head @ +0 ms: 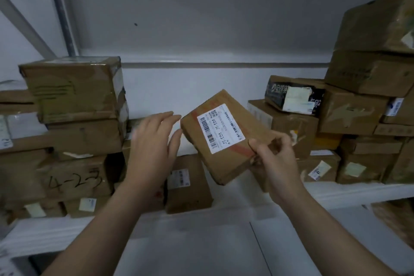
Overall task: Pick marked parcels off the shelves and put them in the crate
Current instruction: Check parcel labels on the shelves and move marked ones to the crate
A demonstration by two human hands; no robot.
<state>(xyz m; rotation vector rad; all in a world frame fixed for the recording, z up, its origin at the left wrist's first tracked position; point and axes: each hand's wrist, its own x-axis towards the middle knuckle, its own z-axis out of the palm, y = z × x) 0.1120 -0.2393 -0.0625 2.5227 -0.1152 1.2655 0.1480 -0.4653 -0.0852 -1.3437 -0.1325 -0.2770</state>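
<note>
Right, main risk: we hold the parcel (226, 139) by one corner, so it could twist out of the pinch and drop onto the shelf (201, 242) before reaching the crate, which isn't in view. Our right hand (277, 161) pinches the near right corner, thumb on top — parcel tilted in the air, label (220, 129) up. Our left hand (150, 141) is spread just beside its left edge — contact unclear.

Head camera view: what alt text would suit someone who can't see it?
A right hand grips a labelled cardboard parcel by its corner before a shelf of stacked boxes; the open left hand is close beside it.
</note>
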